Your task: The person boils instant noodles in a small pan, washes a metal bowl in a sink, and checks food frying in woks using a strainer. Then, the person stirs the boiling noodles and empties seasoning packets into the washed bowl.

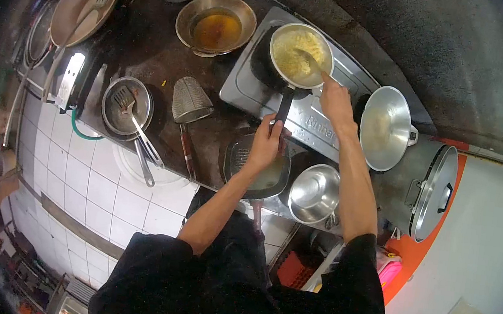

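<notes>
A saucepan (pixel 272 63) sits on the silver gas stove (pixel 253 89), with yellow noodles (pixel 301 45) in liquid inside it. My left hand (pixel 265 143) is closed around the pan's black handle (pixel 285 102). Above the pan's right rim, my right hand (pixel 336 101) grips a spoon (pixel 307 58), its bowl down among the noodles. Below my left hand lies a dark square grill pan (pixel 273 181), partly hidden by my forearm. A shiny steel bowl-shaped pot (pixel 314 192) stands to its right.
A pan of brown oil (pixel 216 29) stands left of the stove. Further left are a mesh strainer (pixel 191 102), a sieve with a slotted turner (pixel 124 102) and a large frying pan (pixel 85 8). On the right are an aluminium wok (pixel 384 132) and a big lidded stockpot (pixel 436 193).
</notes>
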The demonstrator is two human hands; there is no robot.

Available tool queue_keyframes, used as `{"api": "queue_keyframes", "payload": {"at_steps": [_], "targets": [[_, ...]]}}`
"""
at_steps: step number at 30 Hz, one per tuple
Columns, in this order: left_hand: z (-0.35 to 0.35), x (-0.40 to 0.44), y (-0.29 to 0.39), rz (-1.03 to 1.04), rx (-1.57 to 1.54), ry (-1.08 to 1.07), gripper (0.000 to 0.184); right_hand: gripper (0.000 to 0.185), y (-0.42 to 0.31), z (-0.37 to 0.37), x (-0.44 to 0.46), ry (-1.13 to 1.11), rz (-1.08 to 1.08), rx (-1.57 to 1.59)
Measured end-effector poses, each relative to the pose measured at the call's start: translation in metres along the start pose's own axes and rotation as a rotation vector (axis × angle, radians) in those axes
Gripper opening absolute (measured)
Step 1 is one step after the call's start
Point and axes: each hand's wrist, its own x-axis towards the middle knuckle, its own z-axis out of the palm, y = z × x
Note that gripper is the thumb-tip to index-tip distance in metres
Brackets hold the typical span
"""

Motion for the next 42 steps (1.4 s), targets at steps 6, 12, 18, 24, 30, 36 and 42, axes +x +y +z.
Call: {"api": "queue_keyframes", "payload": {"at_steps": [6, 12, 18, 24, 30, 36, 42], "targets": [[-0.003, 0.002, 0.000, -0.016, 0.033, -0.003, 0.037, 0.035, -0.005, 0.005, 0.026, 0.133, 0.039, 0.155], [-0.002, 0.002, 0.007, -0.055, 0.043, 0.027, 0.031, 0.037, -0.021, 0.000, -0.018, 0.010, -0.025, 0.194], [-0.004, 0.000, 0.006, -0.043, 0.021, 0.009, 0.030, 0.038, -0.011, 0.004, -0.006, -0.010, 0.064, 0.095], [-0.006, 0.000, 0.005, -0.013, 0.023, 0.001, 0.032, 0.036, -0.007, 0.000, 0.023, 0.062, 0.160, 0.230], [-0.003, 0.003, 0.007, -0.043, 0.013, 0.026, 0.033, 0.034, -0.021, 0.002, -0.009, -0.050, 0.027, 0.276], [-0.001, 0.001, 0.011, -0.058, 0.037, 0.019, 0.032, 0.035, -0.003, 0.005, -0.014, 0.005, -0.026, 0.237], [-0.003, 0.004, 0.000, -0.013, -0.007, 0.018, 0.034, 0.038, 0.001, -0.003, -0.002, 0.030, 0.083, 0.174]]}}
